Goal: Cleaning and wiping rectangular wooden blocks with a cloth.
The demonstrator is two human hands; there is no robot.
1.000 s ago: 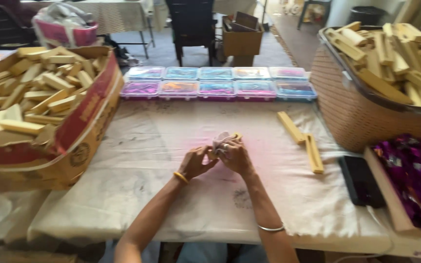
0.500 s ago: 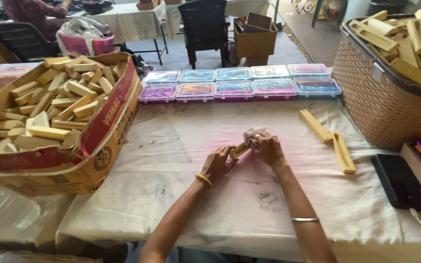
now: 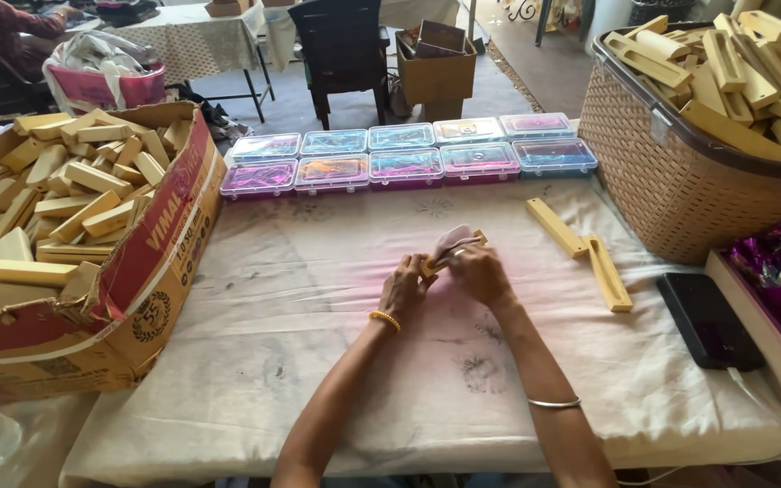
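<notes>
I see both hands meeting near the middle of the tabletop (image 3: 228, 298), over the pale stained cloth; the left hand (image 3: 406, 287) and the right hand (image 3: 479, 273) are closed together on one small wooden piece (image 3: 452, 252), with a bit of pale pink cloth (image 3: 452, 238) bunched against its far end. The left hand pinches the near-left end of the piece, the right hand wraps the far-right part; its long axis runs slantwise, from near-left up to far-right, so neither hand is clearly the nearer one; both touch it.

To the right, apart from the hands, two more yellow wooden pieces (image 3: 580, 253) lie on the cloth, their long axes pointing away from me and leaning left; the right hand is the nearer to them. Farther right sits a dark phone (image 3: 705, 319). At the far side stands a double row of clear plastic boxes (image 3: 409, 155); a cardboard box (image 3: 151, 262) of wooden pieces fills the left, and a woven basket (image 3: 671, 190) of them the far right.
</notes>
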